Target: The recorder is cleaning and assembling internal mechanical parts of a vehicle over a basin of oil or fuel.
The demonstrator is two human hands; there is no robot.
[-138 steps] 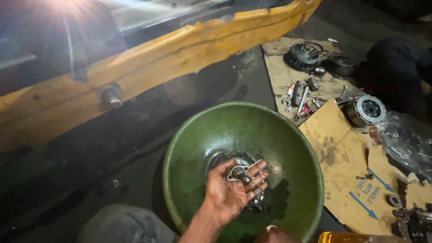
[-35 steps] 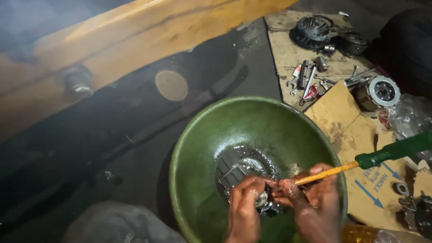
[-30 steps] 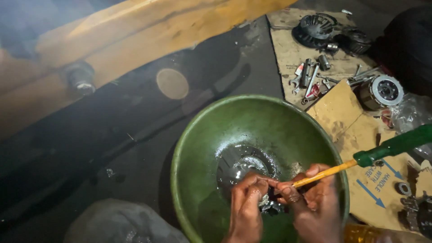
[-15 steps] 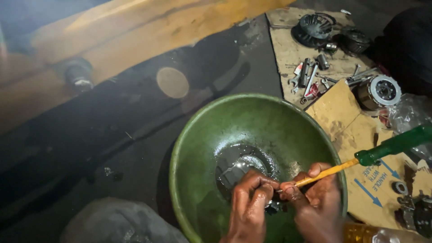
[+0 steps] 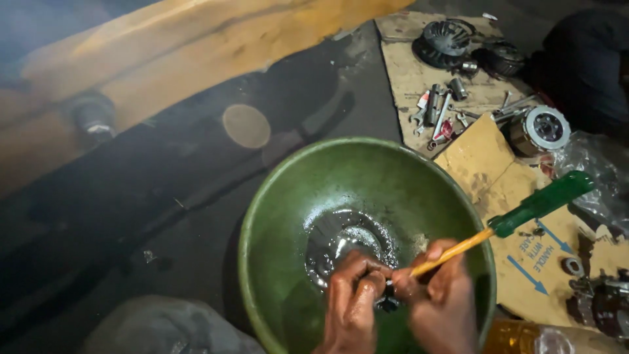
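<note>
A big green bowl point(image 5: 308, 190) sits on the dark floor with a pool of dark liquid point(image 5: 344, 239) at its bottom. Over its near side my left hand point(image 5: 352, 303) pinches a small dark metal part point(image 5: 386, 303), mostly hidden by my fingers. My right hand point(image 5: 440, 303) grips a brush with a yellow shaft and a green handle point(image 5: 537, 204), its working end pressed against the part. The handle sticks out up and to the right, past the bowl's rim.
Flattened cardboard point(image 5: 481, 157) lies to the right with several loose bolts and tools point(image 5: 440, 111), a round silver clutch-like part point(image 5: 540, 128) and dark round parts point(image 5: 452, 40). A yellow-orange panel point(image 5: 196, 46) runs across the top. A plastic bag point(image 5: 593, 167) lies far right.
Earlier my left hand alone held metal parts over the bowl. Now both hands are together on a small part with the brush; over the last second they shifted only slightly.
</note>
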